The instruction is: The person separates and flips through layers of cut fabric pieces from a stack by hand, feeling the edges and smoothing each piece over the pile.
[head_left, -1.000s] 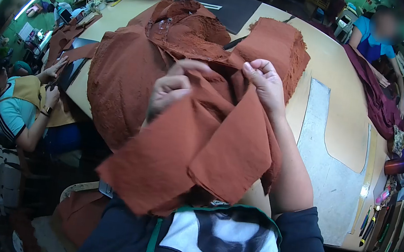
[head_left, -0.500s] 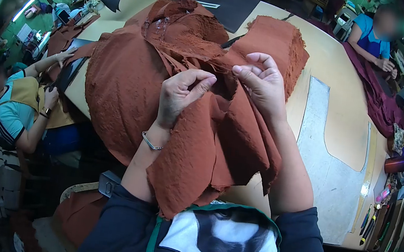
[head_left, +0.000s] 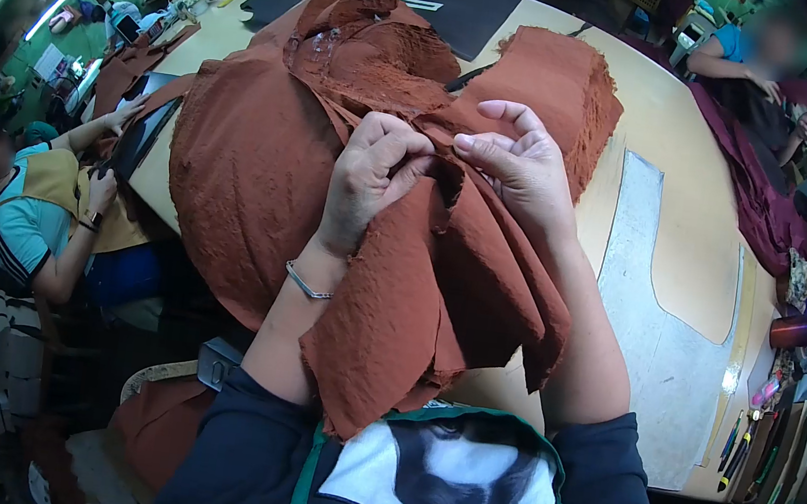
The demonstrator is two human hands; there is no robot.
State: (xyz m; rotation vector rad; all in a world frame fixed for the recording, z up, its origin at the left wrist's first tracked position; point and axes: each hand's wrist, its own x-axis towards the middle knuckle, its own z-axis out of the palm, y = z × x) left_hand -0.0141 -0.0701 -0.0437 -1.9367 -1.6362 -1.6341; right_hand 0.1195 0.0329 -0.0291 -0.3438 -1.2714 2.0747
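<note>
A large heap of rust-brown fabric (head_left: 252, 173), frayed along its edges, spreads over the table before me. My left hand (head_left: 372, 180) is closed, its thumb and fingers pinching the gathered cloth near the middle. Just to its right, my right hand (head_left: 525, 166) grips an edge of the same fabric between thumb and index finger, its other fingers loosely curled. From between the two hands, folded layers hang down toward my chest. The fine detail at the pinched spot is too small to make out.
On the yellowish table (head_left: 687, 116) a grey-white flat pattern piece (head_left: 652, 363) lies at right. Dark sheet material (head_left: 484, 10) is at the far edge. Pens and cutters (head_left: 740, 450) lie at the right edge. People work at left, right and the far side.
My left hand has moved up and right, closer to my right hand. At the far side, another person's hands now rest on the dark sheet, which lies flatter.
</note>
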